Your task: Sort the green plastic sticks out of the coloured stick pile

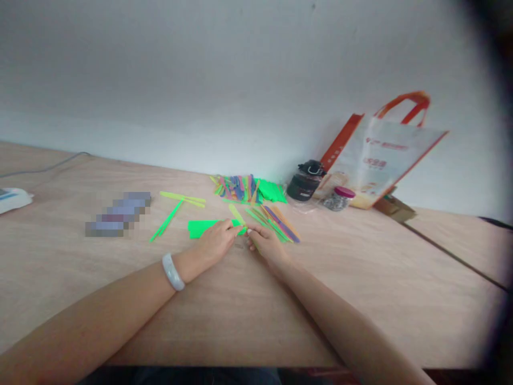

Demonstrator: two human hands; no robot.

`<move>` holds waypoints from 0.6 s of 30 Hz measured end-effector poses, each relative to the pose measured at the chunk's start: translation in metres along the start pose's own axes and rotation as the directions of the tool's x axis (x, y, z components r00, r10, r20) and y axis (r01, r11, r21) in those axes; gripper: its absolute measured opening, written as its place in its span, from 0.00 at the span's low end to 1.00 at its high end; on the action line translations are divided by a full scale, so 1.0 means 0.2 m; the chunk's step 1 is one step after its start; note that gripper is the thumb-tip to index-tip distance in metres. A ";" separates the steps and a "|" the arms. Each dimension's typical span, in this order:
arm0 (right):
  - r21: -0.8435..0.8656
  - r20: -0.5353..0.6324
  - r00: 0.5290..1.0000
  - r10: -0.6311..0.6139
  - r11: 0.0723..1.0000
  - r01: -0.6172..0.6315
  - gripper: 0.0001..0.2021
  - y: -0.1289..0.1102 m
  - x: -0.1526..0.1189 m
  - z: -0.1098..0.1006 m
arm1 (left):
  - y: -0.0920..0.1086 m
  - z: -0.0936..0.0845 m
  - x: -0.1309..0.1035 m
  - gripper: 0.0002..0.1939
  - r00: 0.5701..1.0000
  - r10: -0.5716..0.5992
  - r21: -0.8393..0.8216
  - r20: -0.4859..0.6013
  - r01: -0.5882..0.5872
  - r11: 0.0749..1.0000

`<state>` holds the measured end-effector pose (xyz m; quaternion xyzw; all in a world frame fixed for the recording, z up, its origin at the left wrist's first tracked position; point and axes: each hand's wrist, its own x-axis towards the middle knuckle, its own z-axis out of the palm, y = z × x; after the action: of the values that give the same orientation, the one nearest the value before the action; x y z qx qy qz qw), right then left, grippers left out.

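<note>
My left hand (218, 238), with a pale bangle on its wrist, rests over a bright green flat piece (197, 229), its fingers closed on the piece's right part. Fingertips of my right hand (265, 243) are pinched close by, at the right end of the green piece; what lies between them is too small to make out. A yellow strip (235, 213) slants down to the fingertips. Just right of the hands lie loose green, purple and orange strips (282, 222). Left of them, yellow strips (182, 199) and green strips (167, 219) lie on the table.
Behind the hands sits a pile of coloured strips (236, 188) beside green pieces (271, 191). A black bottle (303, 186), a pink-lidded jar (340, 198) and a large bag (385, 155) stand at the right. A blurred item (118, 215) and a white object (14, 199) lie left.
</note>
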<state>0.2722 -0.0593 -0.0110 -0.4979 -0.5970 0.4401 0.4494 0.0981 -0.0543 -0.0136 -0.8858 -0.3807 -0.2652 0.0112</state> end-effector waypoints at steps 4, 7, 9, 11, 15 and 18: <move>0.026 0.028 1.000 -0.004 1.000 0.004 0.16 0.01 0.00 0.01 | 0.00 0.00 0.00 0.16 1.000 -0.005 -0.003 0.011 0.005 1.000; -0.024 0.041 0.998 -0.039 0.999 0.040 0.16 0.01 -0.01 0.01 | -0.01 0.00 0.00 0.16 1.000 -0.017 0.001 0.017 0.017 1.000; -0.078 0.052 0.996 -0.078 0.994 0.082 0.15 0.01 -0.01 0.02 | -0.01 0.00 0.00 0.16 1.000 -0.024 0.016 0.019 0.024 1.000; -0.126 0.062 0.992 -0.111 0.985 0.118 0.15 0.01 -0.02 0.02 | -0.01 0.00 -0.01 0.16 0.999 -0.024 0.035 0.025 0.023 0.999; -0.159 0.083 0.988 -0.130 0.977 0.142 0.15 0.00 -0.03 0.02 | -0.01 0.00 -0.01 0.16 1.000 0.001 0.035 0.008 -0.001 0.999; -0.176 0.086 0.985 -0.150 0.971 0.163 0.15 -0.02 -0.04 0.01 | -0.01 0.00 -0.02 0.16 1.000 0.007 0.018 -0.030 -0.007 1.000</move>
<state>0.2700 -0.0670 -0.0090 -0.4720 -0.6881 0.3645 0.4133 0.0950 -0.0547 -0.0156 -0.8828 -0.3797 -0.2752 0.0257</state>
